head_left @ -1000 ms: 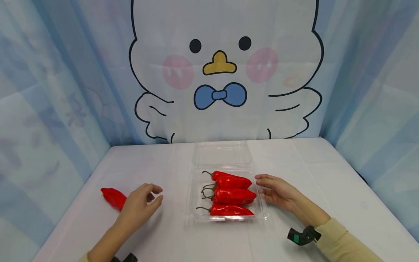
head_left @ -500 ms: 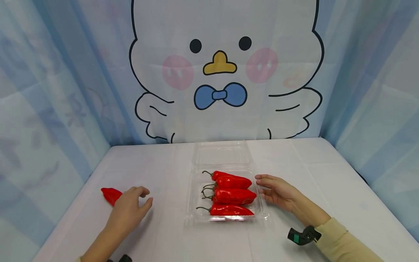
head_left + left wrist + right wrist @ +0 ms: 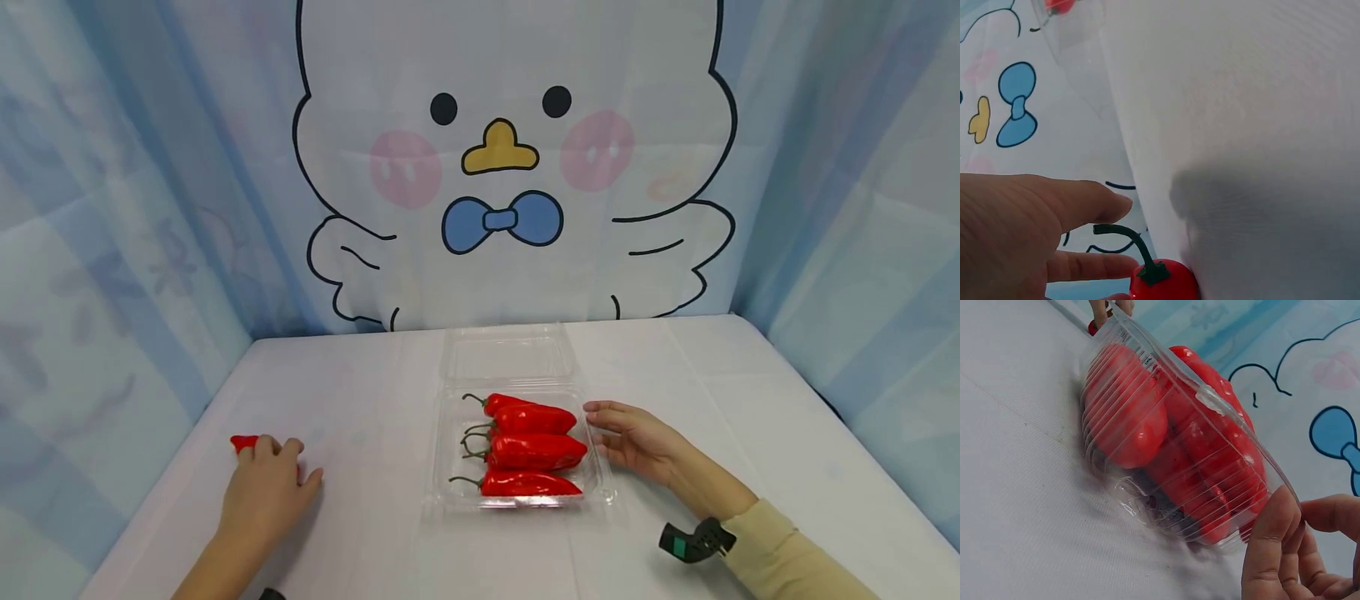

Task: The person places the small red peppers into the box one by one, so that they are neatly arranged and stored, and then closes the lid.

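At the table's left, my left hand (image 3: 258,492) reaches over a single red chili pepper (image 3: 243,442), hiding most of it. In the left wrist view, the straight fingers lie against the side of that pepper (image 3: 1169,284), while the thumb is held apart above its curved green stem (image 3: 1129,233). A clear plastic clamshell box (image 3: 447,454) stands mid-table with several red peppers (image 3: 534,451) lying side by side in it, stems leftward. My right hand (image 3: 637,442) is at the box's right side, its thumb and finger pinching the rim (image 3: 1279,478).
The box's hinged lid (image 3: 510,354) lies folded back toward the far edge of the white table (image 3: 390,550). Behind stands a curtain (image 3: 502,283) with a cartoon chick. A black wrist camera (image 3: 697,540) sits on the right sleeve.
My left hand has moved left and down onto the lone pepper, covering more of it. The right hand and the box have stayed in place.
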`<state>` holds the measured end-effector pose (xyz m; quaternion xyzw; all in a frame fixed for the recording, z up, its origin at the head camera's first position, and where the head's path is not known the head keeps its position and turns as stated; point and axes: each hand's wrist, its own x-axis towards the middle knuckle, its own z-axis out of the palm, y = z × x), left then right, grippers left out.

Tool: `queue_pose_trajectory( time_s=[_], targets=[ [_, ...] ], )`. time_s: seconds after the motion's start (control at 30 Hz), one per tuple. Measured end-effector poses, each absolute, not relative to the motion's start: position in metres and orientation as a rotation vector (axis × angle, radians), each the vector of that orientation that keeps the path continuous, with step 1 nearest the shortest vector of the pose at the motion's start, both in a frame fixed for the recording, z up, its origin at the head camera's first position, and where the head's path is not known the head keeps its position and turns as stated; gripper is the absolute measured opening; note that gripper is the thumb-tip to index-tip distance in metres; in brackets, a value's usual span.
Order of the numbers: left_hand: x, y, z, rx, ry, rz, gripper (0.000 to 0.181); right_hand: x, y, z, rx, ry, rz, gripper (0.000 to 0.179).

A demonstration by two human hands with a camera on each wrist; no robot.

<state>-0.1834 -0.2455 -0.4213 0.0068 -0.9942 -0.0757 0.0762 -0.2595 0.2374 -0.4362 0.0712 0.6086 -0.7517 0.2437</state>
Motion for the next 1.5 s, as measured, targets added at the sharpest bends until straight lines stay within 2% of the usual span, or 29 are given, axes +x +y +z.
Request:
queue_pose_trajectory(
  time_s=[0.13, 0.4, 0.8, 1.03, 1.3, 1.5],
  targets=[
    [-0.1838, -0.2492, -0.4253, 0.078, -3.016, -0.174, 0.041, -0.2599, 0.2361, -0.4363, 0.192, 1.667, -2.049, 0.034],
    [-0.1877, -0.2483, -0.4242, 0.187, -3.151, -0.170, 0.054, -0.2597, 0.2363, -0.4361, 0.198, 1.654, -2.059, 0.033],
    [-0.1869, -0.2468, -0.4293, 0.120, -3.062, -0.187, 0.037, -0.2585, 0.2368, -0.4356, 0.186, 1.634, -2.062, 0.033],
    [-0.1855, -0.2499, -0.4298, 0.089, -3.021, -0.093, 0.017, -0.2590, 0.2370, -0.4358, 0.184, 1.637, -2.062, 0.031],
    [-0.1848, -0.2517, -0.4273, 0.100, -2.930, -0.068, 0.025, -0.2593, 0.2375, -0.4353, 0.182, 1.638, -2.059, 0.031],
    [-0.1836, -0.2524, -0.4279, 0.076, -2.856, -0.169, 0.031, -0.2589, 0.2375, -0.4347, 0.190, 1.651, -2.052, 0.038]
  ],
)
